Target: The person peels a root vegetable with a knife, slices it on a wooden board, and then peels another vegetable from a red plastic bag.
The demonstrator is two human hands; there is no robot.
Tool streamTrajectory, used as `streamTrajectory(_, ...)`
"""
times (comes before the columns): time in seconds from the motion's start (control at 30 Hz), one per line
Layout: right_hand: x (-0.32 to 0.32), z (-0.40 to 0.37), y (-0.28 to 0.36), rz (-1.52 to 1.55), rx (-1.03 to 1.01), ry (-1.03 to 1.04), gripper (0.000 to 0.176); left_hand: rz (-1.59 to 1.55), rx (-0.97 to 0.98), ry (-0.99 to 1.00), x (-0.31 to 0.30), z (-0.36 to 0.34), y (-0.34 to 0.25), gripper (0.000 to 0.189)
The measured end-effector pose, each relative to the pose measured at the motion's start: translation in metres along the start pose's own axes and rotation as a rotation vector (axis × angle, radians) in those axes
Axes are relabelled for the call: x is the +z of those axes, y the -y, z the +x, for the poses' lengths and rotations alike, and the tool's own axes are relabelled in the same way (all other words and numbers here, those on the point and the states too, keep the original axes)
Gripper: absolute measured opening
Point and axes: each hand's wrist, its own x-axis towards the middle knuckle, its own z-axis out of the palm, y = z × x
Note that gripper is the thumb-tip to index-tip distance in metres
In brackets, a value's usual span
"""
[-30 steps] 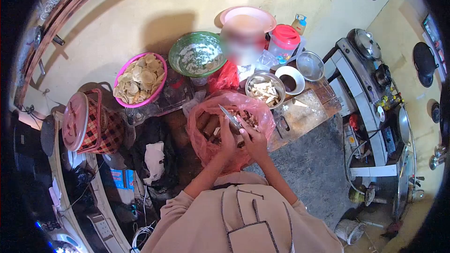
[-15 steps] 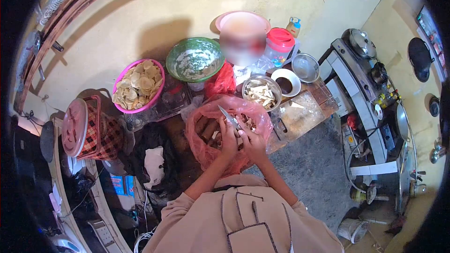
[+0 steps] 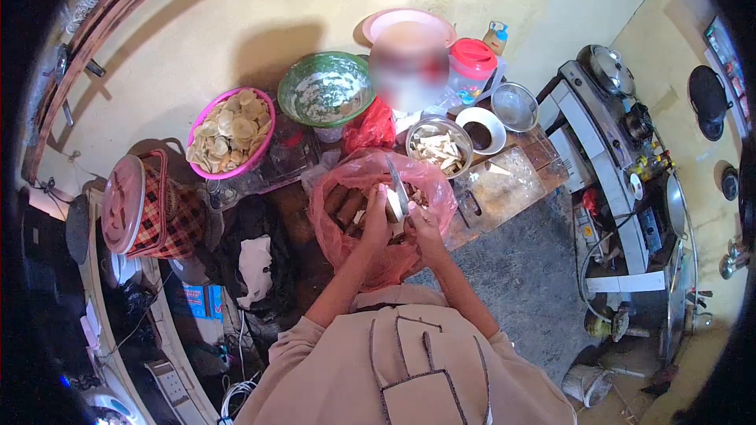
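My left hand (image 3: 376, 220) is closed around a piece of cassava (image 3: 393, 204), its white flesh showing at the cut face. Gripped in my right hand (image 3: 425, 228) is a knife (image 3: 398, 186), its blade pointing up and away from me, against or very near the cassava. Both hands are over an open red plastic bag (image 3: 380, 269). Brown-skinned cassava pieces (image 3: 340, 203) and scraps lie inside it. Just beyond the bag stands a metal bowl (image 3: 468, 159) of white cut cassava pieces (image 3: 438, 149).
A pink basket (image 3: 270, 138) of pale round slices and a green basin (image 3: 295, 112) stand behind to the left. A white bowl (image 3: 498, 138), a strainer (image 3: 516, 107) and a red-lidded jar (image 3: 474, 59) are right of centre. A cutting board (image 3: 508, 189) lies right of the bag.
The knife has turned more upright and moved lower, beside the cassava. More white flesh shows in my left hand. The camera view has shifted slightly.
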Motion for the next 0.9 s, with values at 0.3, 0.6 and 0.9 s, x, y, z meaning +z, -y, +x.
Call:
streamTrajectory(0.3, -0.002, -0.005, -0.002, -0.19, -0.213, 0.009, 0.035, -0.008, 0.079, -0.046, 0.015, -0.002, -0.006, 0.026)
streamTrajectory(0.6, -0.008, -0.002, -0.009, -0.238, -0.253, -0.009, 0.032, 0.053, 0.142, -0.039, 0.022, -0.008, -0.011, 0.026)
streamTrajectory(0.9, 0.002, -0.004, -0.019, -0.254, -0.266, -0.196, 0.029, -0.021, 0.06, -0.005, 0.009, 0.002, 0.001, 0.027)
